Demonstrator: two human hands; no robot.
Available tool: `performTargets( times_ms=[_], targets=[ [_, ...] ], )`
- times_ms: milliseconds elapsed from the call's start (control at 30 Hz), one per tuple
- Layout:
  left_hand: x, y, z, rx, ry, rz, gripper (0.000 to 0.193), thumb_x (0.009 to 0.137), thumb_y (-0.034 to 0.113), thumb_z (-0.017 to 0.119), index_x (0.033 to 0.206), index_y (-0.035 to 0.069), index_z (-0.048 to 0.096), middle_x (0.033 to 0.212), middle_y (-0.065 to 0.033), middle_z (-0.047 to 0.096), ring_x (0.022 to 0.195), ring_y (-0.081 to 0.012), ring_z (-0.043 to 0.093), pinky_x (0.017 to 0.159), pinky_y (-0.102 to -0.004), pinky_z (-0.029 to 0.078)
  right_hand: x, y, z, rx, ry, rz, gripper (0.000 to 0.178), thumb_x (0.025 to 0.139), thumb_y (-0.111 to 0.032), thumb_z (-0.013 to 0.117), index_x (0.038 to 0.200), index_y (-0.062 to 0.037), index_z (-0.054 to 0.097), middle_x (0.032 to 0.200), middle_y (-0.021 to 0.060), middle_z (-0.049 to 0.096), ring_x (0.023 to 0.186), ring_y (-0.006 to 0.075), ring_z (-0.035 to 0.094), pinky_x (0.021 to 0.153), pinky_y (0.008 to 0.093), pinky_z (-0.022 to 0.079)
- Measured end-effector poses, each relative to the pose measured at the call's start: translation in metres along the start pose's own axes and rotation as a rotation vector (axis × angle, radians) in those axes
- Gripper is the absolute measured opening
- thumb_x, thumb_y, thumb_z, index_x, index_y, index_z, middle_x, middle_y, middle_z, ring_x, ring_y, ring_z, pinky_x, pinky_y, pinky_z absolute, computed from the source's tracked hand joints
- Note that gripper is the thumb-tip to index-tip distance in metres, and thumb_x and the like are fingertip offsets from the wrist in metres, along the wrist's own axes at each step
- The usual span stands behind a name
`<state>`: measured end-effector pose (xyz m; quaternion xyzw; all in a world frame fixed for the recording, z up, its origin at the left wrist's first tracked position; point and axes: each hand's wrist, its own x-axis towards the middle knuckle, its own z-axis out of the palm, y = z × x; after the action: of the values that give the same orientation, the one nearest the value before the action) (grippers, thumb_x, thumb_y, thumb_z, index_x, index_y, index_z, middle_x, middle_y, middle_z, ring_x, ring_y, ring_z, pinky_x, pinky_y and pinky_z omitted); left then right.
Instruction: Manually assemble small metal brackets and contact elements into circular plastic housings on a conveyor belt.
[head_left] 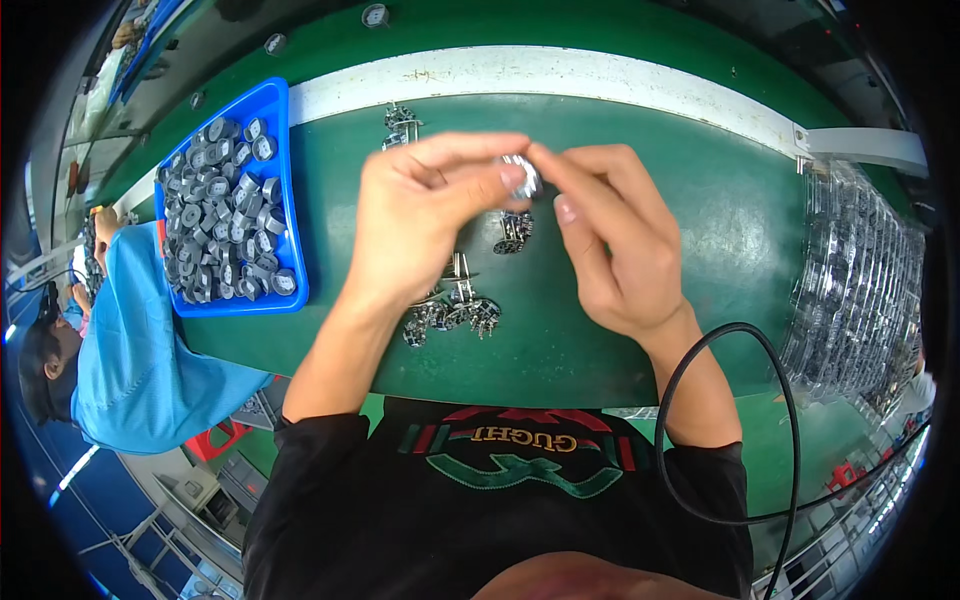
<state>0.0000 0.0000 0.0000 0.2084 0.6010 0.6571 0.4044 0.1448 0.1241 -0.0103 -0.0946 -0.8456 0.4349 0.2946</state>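
L hand (415, 200) pinches round gray bit (532, 181).
R hand (625, 245) by it, thumb & finger apart; open rm on green tbl (742, 270) R, to see-thru stack (855, 280).

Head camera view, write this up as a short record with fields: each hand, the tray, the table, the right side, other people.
Left hand: pinches a small round part, somewhat blurred
Right hand: index fingertip close by the part; contact unclear
Tray: blue tray on the left, filled with grey round pieces
Table: green table with clusters of pinned components near the hands
Right side: clear plastic trays, stacked; looped black cable
Other people: co-worker in blue, far left
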Motion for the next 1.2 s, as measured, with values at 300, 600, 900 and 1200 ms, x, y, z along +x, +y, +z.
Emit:
performTargets(
  times_ms=[300, 600, 900, 1200],
  targets=[
    [0.127, 0.030, -0.028, 0.411, 0.158, 0.277, 0.024, 0.089, 0.005, 0.067, 0.110, -0.006, 0.070, 0.088, -0.0138, 0.072, 0.080, -0.0152, 0.068, 0.075, -0.0233, 0.055, -0.006, 0.014, -0.004, -0.194, -0.292, -0.017, 0.027, 0.078, 0.002, 0.063, 0.102, -0.0081, 0.072, 0.096, 0.0064, 0.057, 0.085, 0.0267, 0.056, 0.074, 0.0394, 0.049],
    [0.228, 0.001, -0.037, 1.007, 0.373, 0.368, 0.024, 0.084, 0.024, 0.073, 0.101, 0.008, 0.078, 0.095, -0.0079, 0.076, 0.088, -0.0191, 0.071, 0.083, -0.0310, 0.052, -0.006, 0.010, -0.002, -0.273, -0.366, -0.057, 0.018, 0.080, -0.009, 0.073, 0.096, -0.0087, 0.069, 0.103, 0.0052, 0.055, 0.093, 0.0263, 0.051, 0.085, 0.0383, 0.044],
    [0.200, 0.034, -0.042, 1.156, 0.244, 0.329, 0.036, 0.083, 0.039, 0.071, 0.105, 0.012, 0.077, 0.105, -0.0141, 0.072, 0.103, -0.0319, 0.066, 0.093, -0.0389, 0.051, -0.010, 0.020, -0.006, -0.274, -0.328, -0.116, 0.010, 0.079, -0.012, 0.074, 0.085, -0.0066, 0.067, 0.093, 0.0031, 0.057, 0.086, 0.0235, 0.052, 0.077, 0.0365, 0.044],
    [0.161, 0.030, -0.046, 1.303, 0.127, 0.466, 0.037, 0.075, 0.022, 0.082, 0.106, 0.004, 0.073, 0.092, -0.0156, 0.071, 0.083, -0.0234, 0.069, 0.078, -0.0348, 0.054, -0.008, 0.016, 0.007, -0.356, -0.192, -0.230, 0.008, 0.078, -0.012, 0.066, 0.079, -0.0056, 0.062, 0.088, 0.0061, 0.053, 0.085, 0.0239, 0.052, 0.078, 0.0370, 0.043]
  ],
)
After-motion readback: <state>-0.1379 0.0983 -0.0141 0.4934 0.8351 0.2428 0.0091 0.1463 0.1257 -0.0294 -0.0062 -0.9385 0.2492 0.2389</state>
